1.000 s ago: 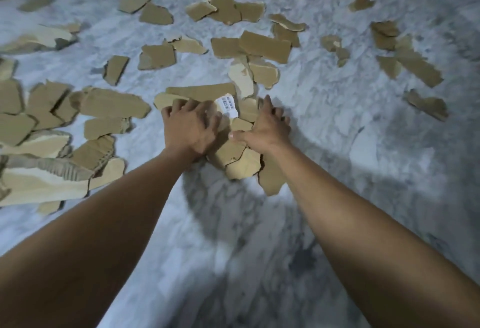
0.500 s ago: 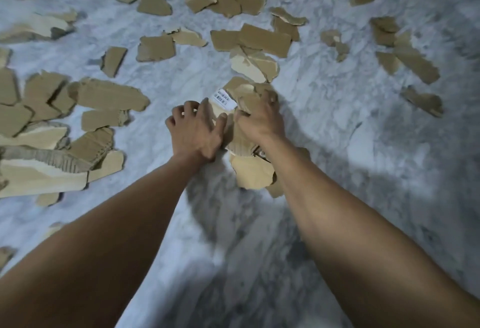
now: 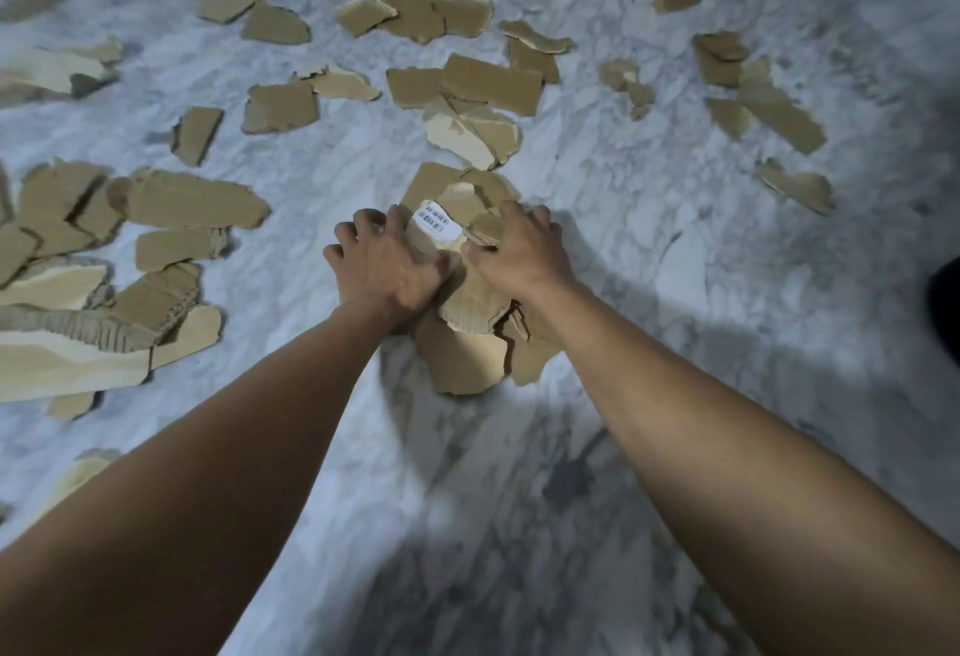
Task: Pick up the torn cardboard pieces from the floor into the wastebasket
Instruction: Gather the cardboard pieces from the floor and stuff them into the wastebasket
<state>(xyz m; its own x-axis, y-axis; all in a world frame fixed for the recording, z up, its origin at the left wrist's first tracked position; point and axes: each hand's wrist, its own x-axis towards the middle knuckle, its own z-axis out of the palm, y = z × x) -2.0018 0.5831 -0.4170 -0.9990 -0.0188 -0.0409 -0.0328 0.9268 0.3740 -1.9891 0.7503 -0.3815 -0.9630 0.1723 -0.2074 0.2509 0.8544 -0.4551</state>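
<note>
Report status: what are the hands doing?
Left hand, right hand both gripping the cardboard bundle between them. Labelled piece on top. Wastebasket not in view; many scraps on floor.

The left forearm [image 3: 218, 473] fills the frame toward 7 o'clock and the right forearm [image 3: 727, 447] toward 5 o'clock, both bare, broad at the edge and narrowing to the wrist. The left hand [image 3: 382, 266] and right hand [image 3: 519, 250] are bare too, with ridged knuckles.

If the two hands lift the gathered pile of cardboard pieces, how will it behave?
The pile of cardboard pieces is loose overlapping scraps, so lower ones, outside the left hand and right hand, may slip out. Each piece looks stiff and probably light. The marble floor looks smooth, so pushed pieces likely slide.
</note>
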